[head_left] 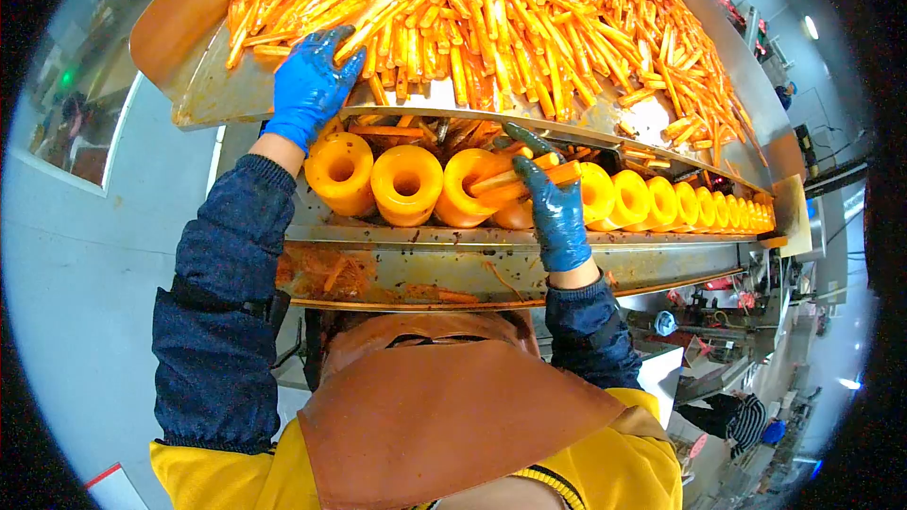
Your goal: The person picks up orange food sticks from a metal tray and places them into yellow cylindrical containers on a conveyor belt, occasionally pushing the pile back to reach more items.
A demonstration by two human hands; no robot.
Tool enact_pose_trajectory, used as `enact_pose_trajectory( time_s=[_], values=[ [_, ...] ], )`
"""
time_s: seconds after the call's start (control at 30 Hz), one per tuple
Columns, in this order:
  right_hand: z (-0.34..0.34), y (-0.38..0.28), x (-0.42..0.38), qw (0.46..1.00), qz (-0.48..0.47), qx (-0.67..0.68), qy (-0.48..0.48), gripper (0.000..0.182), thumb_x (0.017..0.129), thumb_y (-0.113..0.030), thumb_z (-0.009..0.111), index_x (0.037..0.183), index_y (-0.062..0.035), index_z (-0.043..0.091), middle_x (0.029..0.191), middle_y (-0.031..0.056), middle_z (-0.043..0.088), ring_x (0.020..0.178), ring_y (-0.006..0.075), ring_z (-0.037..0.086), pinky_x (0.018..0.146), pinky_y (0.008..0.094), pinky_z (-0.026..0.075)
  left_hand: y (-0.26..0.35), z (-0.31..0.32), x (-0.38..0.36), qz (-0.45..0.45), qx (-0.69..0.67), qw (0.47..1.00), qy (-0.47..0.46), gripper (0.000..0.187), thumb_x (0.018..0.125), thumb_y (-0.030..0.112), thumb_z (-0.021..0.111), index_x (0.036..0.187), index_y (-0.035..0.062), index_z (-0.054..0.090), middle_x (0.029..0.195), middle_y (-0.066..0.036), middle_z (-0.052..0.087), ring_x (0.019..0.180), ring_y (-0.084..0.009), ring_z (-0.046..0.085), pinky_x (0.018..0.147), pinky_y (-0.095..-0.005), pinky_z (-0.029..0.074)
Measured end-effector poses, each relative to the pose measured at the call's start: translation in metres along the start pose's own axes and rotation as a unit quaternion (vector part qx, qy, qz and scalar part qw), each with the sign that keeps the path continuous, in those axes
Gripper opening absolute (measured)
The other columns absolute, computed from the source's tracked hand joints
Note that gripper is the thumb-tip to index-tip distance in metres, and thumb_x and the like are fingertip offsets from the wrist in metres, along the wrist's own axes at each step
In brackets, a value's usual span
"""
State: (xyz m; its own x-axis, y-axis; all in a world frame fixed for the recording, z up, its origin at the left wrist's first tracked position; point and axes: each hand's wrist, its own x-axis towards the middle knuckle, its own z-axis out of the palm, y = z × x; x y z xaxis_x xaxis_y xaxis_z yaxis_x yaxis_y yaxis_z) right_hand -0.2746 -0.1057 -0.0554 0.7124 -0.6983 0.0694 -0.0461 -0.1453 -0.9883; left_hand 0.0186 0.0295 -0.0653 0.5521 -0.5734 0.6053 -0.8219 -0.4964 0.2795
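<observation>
My left hand [316, 80], in a blue glove, is at the left front edge of a heap of orange sticks [491, 19]; its fingertips close on sticks at the heap's edge. My right hand [551, 203], in a dark-stained blue glove, holds a few orange sticks [524, 179] between thumb and fingers. Their left ends point into the hole of a yellow-orange cup [463, 198]. This cup stands in a long row of round hollow cups, with another cup [406, 184] and the leftmost cup [340, 173] beside it.
The heap lies on a metal tray [213, 85] behind the cups. A metal trough [453, 269] with orange scraps runs in front of them. A brown apron [453, 416] covers my front. At the lower right, a person [742, 420] in striped clothing is farther off among equipment.
</observation>
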Motion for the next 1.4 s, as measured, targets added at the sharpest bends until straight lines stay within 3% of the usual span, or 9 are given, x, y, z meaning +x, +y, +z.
enact_pose_trajectory(
  time_s=[0.23,0.33,0.37,0.63,0.73,0.9,1.13,1.3,1.4],
  values=[
    [-0.007,0.004,0.000,0.970,-0.056,0.227,0.067,0.034,0.090,-0.010,0.050,0.122,-0.0018,0.057,0.109,0.0069,0.063,0.095,0.0157,0.060,0.086,0.0292,0.046,-0.003,0.005,0.000,0.003,-0.007,1.000,0.013,0.038,0.085,0.036,0.060,0.114,0.0113,0.061,0.112,-0.016,0.061,0.104,-0.0324,0.058,0.091,-0.0392,0.046],
    [0.006,-0.004,0.001,0.985,0.047,-0.168,0.000,0.034,0.092,-0.011,0.050,0.125,-0.0067,0.056,0.109,0.0080,0.063,0.092,0.0143,0.059,0.078,0.0293,0.047,-0.001,0.003,0.000,-0.001,0.004,1.000,0.003,0.038,0.085,0.036,0.061,0.113,0.0111,0.061,0.112,-0.016,0.061,0.104,-0.0319,0.058,0.090,-0.0386,0.046],
    [0.015,0.021,0.009,0.987,-0.161,-0.018,-0.006,0.028,0.091,-0.010,0.056,0.116,0.0022,0.059,0.103,0.0042,0.064,0.092,0.0098,0.057,0.080,0.0250,0.046,-0.002,0.004,0.001,0.001,0.004,1.000,0.003,0.038,0.085,0.036,0.061,0.113,0.0111,0.061,0.112,-0.016,0.061,0.104,-0.0319,0.058,0.090,-0.0386,0.046],
    [0.066,-0.002,0.015,0.996,0.015,0.076,-0.033,0.027,0.090,-0.020,0.061,0.109,-0.0010,0.063,0.104,0.0101,0.065,0.094,0.0148,0.060,0.082,0.0287,0.047,-0.004,0.005,0.001,0.006,0.001,1.000,0.012,0.041,0.083,0.039,0.060,0.113,0.0113,0.062,0.111,-0.016,0.062,0.105,-0.0321,0.057,0.091,-0.0404,0.045],
    [0.075,0.012,0.017,0.954,-0.186,-0.217,-0.095,0.036,0.083,-0.030,0.069,0.104,-0.0014,0.064,0.089,0.0133,0.067,0.079,0.0181,0.063,0.076,0.0317,0.050,-0.007,0.007,0.000,0.026,-0.007,0.999,0.032,0.041,0.082,0.039,0.060,0.113,0.0118,0.062,0.111,-0.016,0.062,0.103,-0.0326,0.057,0.091,-0.0407,0.046],
    [0.012,-0.022,0.059,0.962,-0.150,-0.224,-0.042,0.031,0.085,-0.031,0.065,0.103,-0.0066,0.066,0.093,0.0148,0.067,0.083,0.0304,0.066,0.075,0.0367,0.051,-0.007,0.010,0.000,0.009,-0.009,1.000,0.028,0.040,0.082,0.038,0.061,0.112,0.0122,0.062,0.110,-0.016,0.062,0.103,-0.0328,0.057,0.091,-0.0407,0.045],
    [-0.023,-0.016,0.155,0.760,-0.037,-0.649,-0.030,0.067,0.077,-0.031,0.065,0.133,-0.0035,0.042,0.115,0.0242,0.058,0.106,0.0358,0.058,0.091,0.0431,0.046,-0.004,0.007,-0.001,0.009,0.000,0.999,0.033,0.037,0.083,0.035,0.063,0.112,0.0116,0.062,0.112,-0.015,0.062,0.104,-0.0315,0.059,0.091,-0.0383,0.046],
    [-0.080,-0.001,0.176,0.782,-0.078,-0.617,-0.033,0.066,0.077,-0.027,0.064,0.134,-0.0022,0.041,0.107,0.0217,0.062,0.098,0.0315,0.062,0.085,0.0395,0.049,-0.004,0.007,0.001,0.002,-0.013,1.000,0.022,0.040,0.082,0.038,0.061,0.113,0.0119,0.062,0.112,-0.016,0.062,0.106,-0.0315,0.057,0.093,-0.0393,0.045],
    [-0.099,-0.024,0.157,0.901,0.101,-0.418,-0.050,0.073,0.076,-0.030,0.069,0.134,0.0023,0.039,0.108,0.0169,0.064,0.095,0.0258,0.064,0.081,0.0338,0.050,-0.003,0.004,0.000,0.002,-0.013,1.000,0.024,0.039,0.083,0.036,0.062,0.113,0.0116,0.062,0.112,-0.015,0.062,0.104,-0.0320,0.058,0.091,-0.0391,0.046]
  ],
)
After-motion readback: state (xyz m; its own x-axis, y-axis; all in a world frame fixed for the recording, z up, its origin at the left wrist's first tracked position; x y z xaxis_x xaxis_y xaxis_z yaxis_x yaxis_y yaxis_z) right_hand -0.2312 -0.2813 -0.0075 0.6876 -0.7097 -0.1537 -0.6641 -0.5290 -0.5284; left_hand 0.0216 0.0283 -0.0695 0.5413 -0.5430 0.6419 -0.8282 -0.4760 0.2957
